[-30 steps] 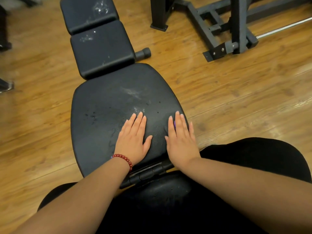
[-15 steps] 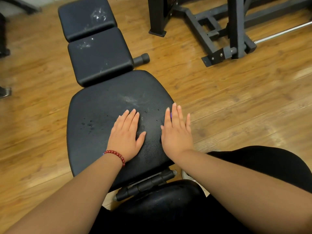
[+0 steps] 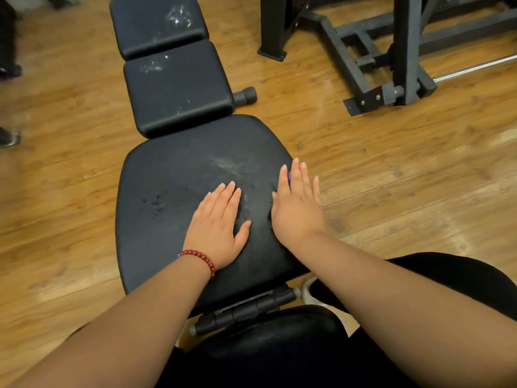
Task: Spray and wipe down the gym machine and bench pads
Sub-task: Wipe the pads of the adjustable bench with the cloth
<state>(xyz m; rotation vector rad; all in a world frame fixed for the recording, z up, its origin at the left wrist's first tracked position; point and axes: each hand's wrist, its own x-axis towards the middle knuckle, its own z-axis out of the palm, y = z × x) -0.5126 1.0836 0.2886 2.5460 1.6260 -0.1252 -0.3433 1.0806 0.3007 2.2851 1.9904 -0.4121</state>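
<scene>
Both hands were flat, palms down, on the large pad [image 3: 167,225] nearest the person. Left hand [image 3: 215,228] sat near mid-pad, and right hand [image 3: 298,208] was at the pad's right edge, its outer fingers reaching past the edge over the floor [image 3: 391,177]. Fingers on both were straight and close together, pressed to the surface and curled round nothing. A purple sliver [image 3: 289,176] showed between the right hand's fingers. It was possibly a cloth under the palm, but I couldn't tell. No spray bottle was in view.

Bench long axis ran away from the person, leaning slightly left, with fingertips pointed roughly along it. White smear [image 3: 226,163] lay just ahead of the left fingertips. Middle pad [image 3: 176,91] and far pad [image 3: 156,23], both white-flecked, lay further out on the same axis.

Judgement: the next stroke goes forward, and the left hand was better lined up.
</scene>
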